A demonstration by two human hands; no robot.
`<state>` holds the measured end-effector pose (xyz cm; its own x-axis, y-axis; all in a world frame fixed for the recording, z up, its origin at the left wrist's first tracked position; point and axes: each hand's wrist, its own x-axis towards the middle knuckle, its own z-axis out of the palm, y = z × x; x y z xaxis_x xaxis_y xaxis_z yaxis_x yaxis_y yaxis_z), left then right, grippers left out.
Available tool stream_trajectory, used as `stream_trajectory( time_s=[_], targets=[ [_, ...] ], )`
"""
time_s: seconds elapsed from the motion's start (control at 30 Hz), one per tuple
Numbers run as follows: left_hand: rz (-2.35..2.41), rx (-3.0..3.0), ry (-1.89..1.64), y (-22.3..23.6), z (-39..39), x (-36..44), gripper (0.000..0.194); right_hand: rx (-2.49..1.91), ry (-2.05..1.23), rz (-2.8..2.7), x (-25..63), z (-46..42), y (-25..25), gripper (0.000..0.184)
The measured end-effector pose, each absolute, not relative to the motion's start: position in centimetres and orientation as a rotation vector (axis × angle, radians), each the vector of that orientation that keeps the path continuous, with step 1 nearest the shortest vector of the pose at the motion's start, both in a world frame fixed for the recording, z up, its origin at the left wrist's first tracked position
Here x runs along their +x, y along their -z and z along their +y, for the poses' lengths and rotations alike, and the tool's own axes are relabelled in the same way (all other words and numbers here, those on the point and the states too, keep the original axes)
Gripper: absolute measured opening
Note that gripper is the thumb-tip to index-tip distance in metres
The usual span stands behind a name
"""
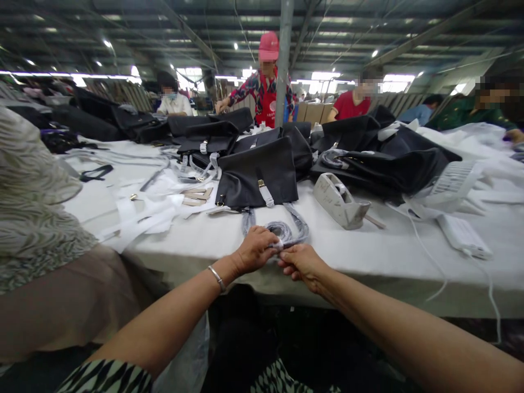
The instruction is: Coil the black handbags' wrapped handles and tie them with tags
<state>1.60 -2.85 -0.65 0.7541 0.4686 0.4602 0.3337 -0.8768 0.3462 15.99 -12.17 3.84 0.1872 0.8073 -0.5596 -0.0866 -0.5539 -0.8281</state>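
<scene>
At the table's front edge my left hand (258, 249) is closed on a plastic-wrapped bag strap (300, 225), part of which lies in a coil. Close beside it, my right hand (302, 264) pinches at the same spot, where a small whitish piece shows at the strap; what exactly its fingers hold is hidden. The strap runs up to a black handbag (257, 172) lying on the table just beyond my hands. A wrapped tab with a gold-coloured clasp (262, 185) sits on the bag's front.
A tape dispenser (341, 202) stands right of the handbag. White wrapping scraps (151, 210) and tan strips (196, 196) lie to the left. More black bags (208, 136) fill the back. A white device (464, 236) with a cord is at right. A person's sleeve (33, 207) is close on my left.
</scene>
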Motion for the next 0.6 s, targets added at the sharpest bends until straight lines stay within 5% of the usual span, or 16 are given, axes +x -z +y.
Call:
stream_trajectory(
  time_s=[0.17,0.4,0.6],
  targets=[
    [0.757,2.310,-1.011,-0.1,-2.5,1.6,0.020,-1.522,-1.352,-0.738,16.2,-11.2,-2.9,0.007],
    [0.672,1.953,-0.962,-3.3,-1.8,0.7,0.027,-1.373,-1.255,-1.171,17.4,-9.1,-2.0,0.026],
    [0.608,1.750,-0.853,-3.8,-0.7,0.4,0.034,-1.629,-0.364,-1.791,19.6,-6.9,-1.6,0.030]
  ],
)
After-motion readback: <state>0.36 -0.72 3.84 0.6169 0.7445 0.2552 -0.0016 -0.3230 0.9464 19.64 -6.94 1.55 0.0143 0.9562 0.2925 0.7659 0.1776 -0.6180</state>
